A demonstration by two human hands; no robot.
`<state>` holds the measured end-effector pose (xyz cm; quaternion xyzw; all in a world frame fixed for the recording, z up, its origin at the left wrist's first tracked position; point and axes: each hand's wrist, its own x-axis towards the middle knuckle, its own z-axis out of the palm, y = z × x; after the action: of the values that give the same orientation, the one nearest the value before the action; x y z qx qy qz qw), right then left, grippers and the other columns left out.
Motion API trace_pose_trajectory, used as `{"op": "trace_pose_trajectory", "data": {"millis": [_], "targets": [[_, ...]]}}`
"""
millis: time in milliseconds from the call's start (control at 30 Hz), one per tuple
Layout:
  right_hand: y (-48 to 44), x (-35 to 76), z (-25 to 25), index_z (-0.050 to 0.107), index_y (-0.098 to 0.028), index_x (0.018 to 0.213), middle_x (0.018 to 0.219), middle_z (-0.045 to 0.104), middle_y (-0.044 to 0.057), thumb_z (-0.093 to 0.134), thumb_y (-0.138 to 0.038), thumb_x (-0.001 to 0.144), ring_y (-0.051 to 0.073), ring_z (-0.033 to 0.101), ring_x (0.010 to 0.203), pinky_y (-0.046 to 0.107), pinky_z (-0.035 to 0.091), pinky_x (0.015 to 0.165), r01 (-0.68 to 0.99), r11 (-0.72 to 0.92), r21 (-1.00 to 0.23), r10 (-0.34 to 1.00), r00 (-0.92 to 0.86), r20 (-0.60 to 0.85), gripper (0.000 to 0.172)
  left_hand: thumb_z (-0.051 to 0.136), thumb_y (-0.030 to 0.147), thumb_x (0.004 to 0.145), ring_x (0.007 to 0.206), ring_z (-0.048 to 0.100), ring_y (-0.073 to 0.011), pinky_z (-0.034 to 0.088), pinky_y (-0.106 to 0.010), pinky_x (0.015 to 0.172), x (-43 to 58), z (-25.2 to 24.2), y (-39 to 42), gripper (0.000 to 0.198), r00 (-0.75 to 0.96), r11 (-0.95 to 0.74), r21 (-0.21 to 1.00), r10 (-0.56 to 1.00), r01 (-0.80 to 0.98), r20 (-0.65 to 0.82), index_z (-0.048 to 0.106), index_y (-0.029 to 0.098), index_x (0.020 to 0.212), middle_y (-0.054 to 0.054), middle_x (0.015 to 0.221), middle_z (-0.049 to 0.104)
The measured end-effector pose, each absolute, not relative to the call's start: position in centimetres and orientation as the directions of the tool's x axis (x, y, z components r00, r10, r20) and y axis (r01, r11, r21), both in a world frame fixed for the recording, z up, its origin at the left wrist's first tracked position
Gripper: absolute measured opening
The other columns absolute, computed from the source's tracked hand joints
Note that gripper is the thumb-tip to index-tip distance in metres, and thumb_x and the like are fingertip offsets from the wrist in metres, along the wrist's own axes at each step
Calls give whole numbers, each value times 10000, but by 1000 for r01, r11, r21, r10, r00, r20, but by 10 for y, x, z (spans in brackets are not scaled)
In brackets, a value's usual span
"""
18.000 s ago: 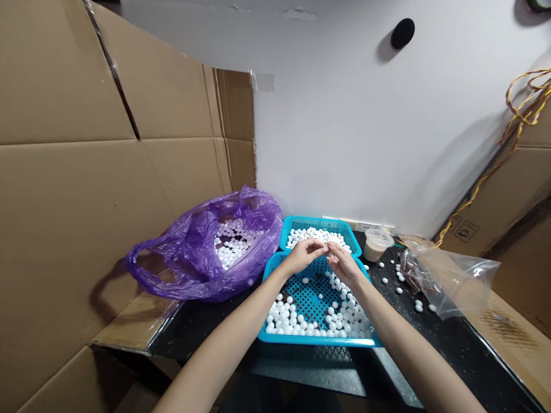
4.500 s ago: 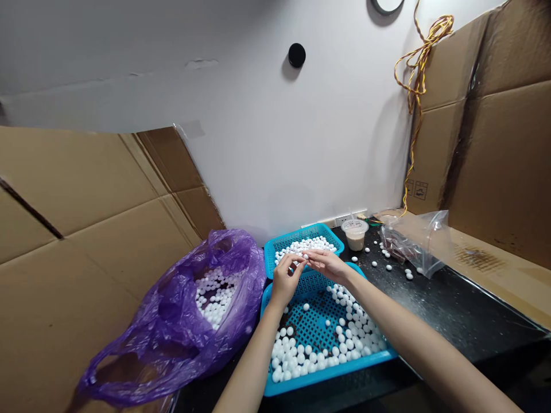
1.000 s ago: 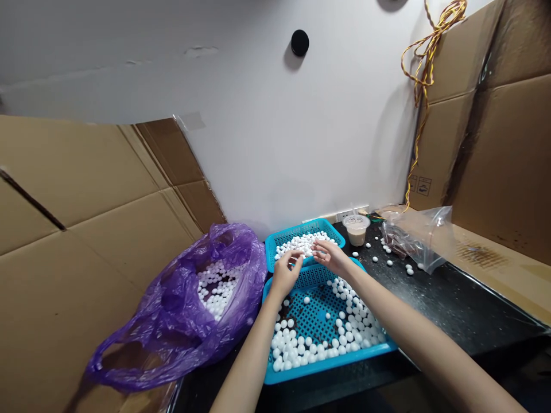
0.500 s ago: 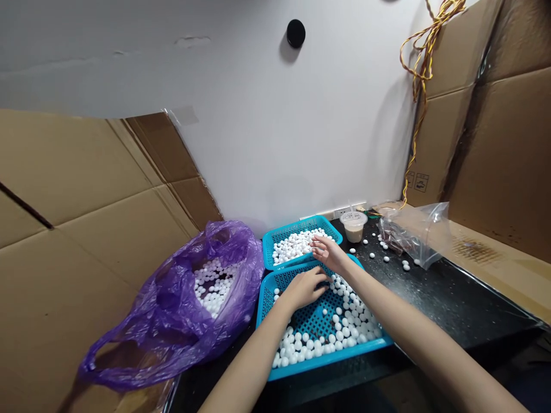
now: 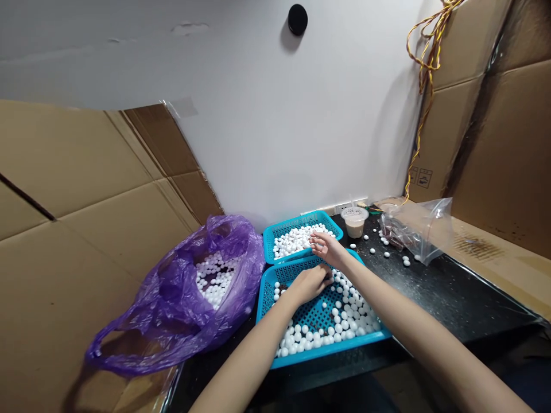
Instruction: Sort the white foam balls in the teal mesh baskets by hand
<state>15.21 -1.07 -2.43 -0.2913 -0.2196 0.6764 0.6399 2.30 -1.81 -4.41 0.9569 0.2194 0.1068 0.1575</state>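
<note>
My left hand [image 5: 307,285] lies palm down inside the near blue plastic basket [image 5: 327,347], with the fingers bent toward the mesh. The fingertips are hidden under the hand, so I cannot tell if it closes on something. My right hand [image 5: 328,250] is open with loose fingers, and it is above the place where the near basket meets the far blue plastic basket [image 5: 303,221], just beside the left hand.

Around the left hand, many white foam balls [image 5: 344,321] lie on the mesh, mostly along the right side and the front of the near basket. Just ahead of the right fingers, the far basket holds a heap of the same balls [image 5: 297,241]. Left of the baskets, an open purple plastic bag [image 5: 172,321] holds more white balls [image 5: 215,272]. Right of the right hand, on the black table [image 5: 443,298], I see loose balls [image 5: 386,254], a lidded plastic cup [image 5: 355,222] and a clear plastic bag [image 5: 424,232]. Farther out are cardboard sheets [image 5: 86,160] and a twisted yellow wire [image 5: 424,74]
</note>
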Motion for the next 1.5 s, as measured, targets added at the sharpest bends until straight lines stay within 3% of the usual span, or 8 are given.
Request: {"op": "trace_pose_trajectory", "data": {"millis": [133, 300, 433, 500, 600, 800, 1033, 1500], "targets": [[-9, 154, -27, 531, -167, 747, 666, 566, 12, 620, -230, 695, 85, 529, 543, 190, 458, 510, -717, -67, -694, 994, 9, -105, 122, 428, 337, 810, 722, 531, -155, 422, -270, 645, 14, -30, -5, 183, 812, -795, 471, 532, 382, 240, 513, 188, 873, -39, 850, 570], [-9, 157, -27, 532, -171, 747, 651, 558, 2, 602, -278, 711, 69, 508, 522, 170, 429, 475, -688, -64, -723, 995, 10, -97, 134, 445, 380, 796, 713, 516, -118, 423, -252, 661, -8, -27, 25, 223, 460, -605, 642, 790, 472, 406, 497, 176, 868, -24, 866, 561], [-16, 152, -23, 556, -155, 698, 528, 497, -35, 657, -302, 653, 34, 373, 388, 149, 274, 348, -610, -78, -788, 996, -81, -36, 185, 447, 383, 791, 728, 523, -113, 429, -244, 652, -13, -37, 35, 228, 388, -557, 705, 826, 440, 409, 483, 173, 872, -31, 880, 552], [-22, 146, -23, 584, -145, 697, 493, 479, -47, 663, -323, 638, 27, 322, 359, 156, 209, 336, -427, -75, -901, 967, -251, 38, 204, 443, 381, 794, 739, 527, -113, 434, -242, 653, -12, -39, 35, 226, 363, -549, 722, 832, 421, 420, 476, 172, 872, -33, 880, 551], [-30, 136, -29, 634, -146, 772, 552, 546, -29, 618, -338, 672, 46, 386, 404, 170, 268, 396, 13, 73, -997, 813, -579, 52, 217, 443, 376, 795, 765, 534, -119, 439, -243, 654, -11, -37, 32, 221, 309, -531, 735, 846, 422, 434, 468, 174, 883, -39, 897, 549], [-31, 119, -50, 678, -159, 794, 642, 597, -6, 639, -246, 641, 106, 518, 581, 196, 353, 559, 484, 493, -723, 778, -618, 116, 181, 454, 355, 793, 776, 547, -123, 451, -249, 656, -11, -34, 26, 197, 304, -519, 750, 853, 410, 424, 465, 176, 873, -40, 899, 554], [-28, 115, -56, 686, -153, 812, 753, 621, 28, 565, -198, 714, 115, 532, 630, 193, 380, 607, 491, 640, -590, 702, -687, 189, 163, 465, 347, 787, 760, 559, -122, 447, -233, 622, -9, -32, 23, 187, 330, -534, 743, 842, 403, 427, 489, 177, 862, -32, 879, 565], [-28, 113, -56, 682, -163, 811, 682, 549, -8, 628, -192, 670, 86, 478, 585, 180, 347, 575, 489, 626, -607, 684, -718, 127, 153, 475, 374, 774, 726, 555, -118, 432, -218, 584, -9, -34, 24, 211, 363, -530, 739, 842, 417, 399, 508, 182, 858, -26, 880, 583]]}}
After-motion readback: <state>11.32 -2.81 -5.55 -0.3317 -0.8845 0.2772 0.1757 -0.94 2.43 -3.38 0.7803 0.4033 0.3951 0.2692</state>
